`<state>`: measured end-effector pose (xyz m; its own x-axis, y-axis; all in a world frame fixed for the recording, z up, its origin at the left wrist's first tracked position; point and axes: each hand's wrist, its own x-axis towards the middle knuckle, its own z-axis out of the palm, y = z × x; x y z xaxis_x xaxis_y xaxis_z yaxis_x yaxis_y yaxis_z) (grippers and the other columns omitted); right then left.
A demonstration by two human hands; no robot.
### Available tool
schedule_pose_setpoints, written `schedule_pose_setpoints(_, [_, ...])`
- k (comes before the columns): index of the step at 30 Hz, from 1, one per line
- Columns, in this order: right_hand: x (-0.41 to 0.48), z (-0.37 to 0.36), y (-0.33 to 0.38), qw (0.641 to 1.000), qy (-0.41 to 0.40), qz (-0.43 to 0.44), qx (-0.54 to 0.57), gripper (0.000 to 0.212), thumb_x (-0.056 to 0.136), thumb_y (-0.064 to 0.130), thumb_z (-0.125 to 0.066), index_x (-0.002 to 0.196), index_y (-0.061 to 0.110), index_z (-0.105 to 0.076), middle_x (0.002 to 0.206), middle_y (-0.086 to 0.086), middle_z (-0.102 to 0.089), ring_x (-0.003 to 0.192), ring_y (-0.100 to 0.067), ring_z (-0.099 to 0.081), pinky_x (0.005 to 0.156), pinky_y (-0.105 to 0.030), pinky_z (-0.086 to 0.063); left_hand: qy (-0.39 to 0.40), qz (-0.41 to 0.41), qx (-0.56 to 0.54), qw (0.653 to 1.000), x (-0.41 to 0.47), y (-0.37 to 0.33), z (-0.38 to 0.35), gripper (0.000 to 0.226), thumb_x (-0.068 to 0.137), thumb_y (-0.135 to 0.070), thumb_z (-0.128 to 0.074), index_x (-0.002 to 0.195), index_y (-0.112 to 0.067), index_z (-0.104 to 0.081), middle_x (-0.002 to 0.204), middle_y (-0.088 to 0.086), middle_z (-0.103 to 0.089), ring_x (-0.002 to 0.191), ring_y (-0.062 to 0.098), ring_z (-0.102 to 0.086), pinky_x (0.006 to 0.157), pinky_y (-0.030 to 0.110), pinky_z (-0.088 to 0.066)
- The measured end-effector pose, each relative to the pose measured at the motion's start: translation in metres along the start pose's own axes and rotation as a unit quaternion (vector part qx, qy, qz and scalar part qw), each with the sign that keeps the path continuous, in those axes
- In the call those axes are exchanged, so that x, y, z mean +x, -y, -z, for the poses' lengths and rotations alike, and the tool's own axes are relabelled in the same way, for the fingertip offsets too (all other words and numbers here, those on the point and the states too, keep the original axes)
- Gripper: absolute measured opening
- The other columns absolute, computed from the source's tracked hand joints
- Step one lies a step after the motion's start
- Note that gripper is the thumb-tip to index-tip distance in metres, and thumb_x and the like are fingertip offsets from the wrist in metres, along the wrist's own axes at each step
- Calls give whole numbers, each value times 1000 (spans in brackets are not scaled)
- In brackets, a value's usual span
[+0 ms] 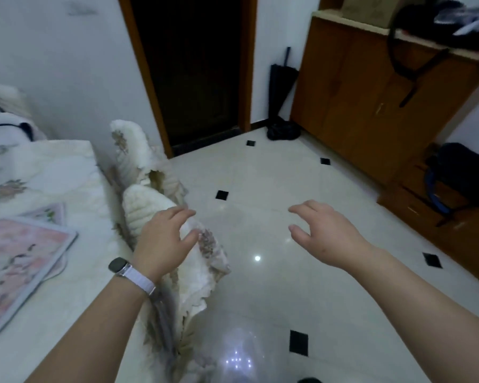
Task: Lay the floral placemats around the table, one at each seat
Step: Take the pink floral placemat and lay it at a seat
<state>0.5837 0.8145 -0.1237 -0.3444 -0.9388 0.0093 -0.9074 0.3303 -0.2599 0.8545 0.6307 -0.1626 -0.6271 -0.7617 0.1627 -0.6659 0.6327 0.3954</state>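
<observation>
A pink floral placemat (20, 261) with a grey border lies on the white-clothed table (75, 308) at the left. A second placemat (49, 212) peeks out just beyond it. My left hand (163, 239), with a watch on its wrist, hovers open over a white cushioned chair back (147, 208) beside the table's edge. My right hand (324, 230) is open over the tiled floor, fingers spread, holding nothing.
Another covered chair (130, 150) stands further along the table. A dark doorway (194, 70) is ahead, a wooden cabinet (371, 100) on the right with a folded umbrella (281, 87) and a dark bag (462, 175) near it. Glossy tiled floor (260, 189) spreads between.
</observation>
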Motion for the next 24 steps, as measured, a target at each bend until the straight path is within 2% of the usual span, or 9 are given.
schedule_pose_setpoints(9, [165,-23,-1,988,65,138,13,45,96,43,-47,137,25,-50,134,4,-55,121,-20,-49,100,-35,-41,-53,152,17,987,53,50,-3,40,86,-31,-67,124,-20,-63,128,2,-61,114,25,-54,93,38,-44])
schedule_pose_setpoints(13, [267,-24,-16,980,49,186,43,44,95,43,-48,135,25,-52,131,5,-57,118,-19,-51,94,-33,-41,-75,212,30,974,101,65,2,42,85,-31,-68,125,-21,-61,127,1,-61,112,25,-53,91,40,-45])
schedule_pose_setpoints(17, [358,-17,-17,959,74,271,29,47,95,46,-45,136,26,-51,132,7,-56,118,-18,-51,96,-34,-42,-109,282,7,953,157,53,4,43,87,-37,-65,128,-25,-58,129,-2,-58,119,21,-49,97,38,-42])
schedule_pose_setpoints(24, [460,-14,8,913,102,394,26,47,95,47,-43,136,27,-51,130,6,-56,118,-18,-51,97,-35,-42,-148,352,36,924,198,37,1,41,88,-38,-63,126,-24,-60,127,-3,-58,116,21,-51,94,41,-45])
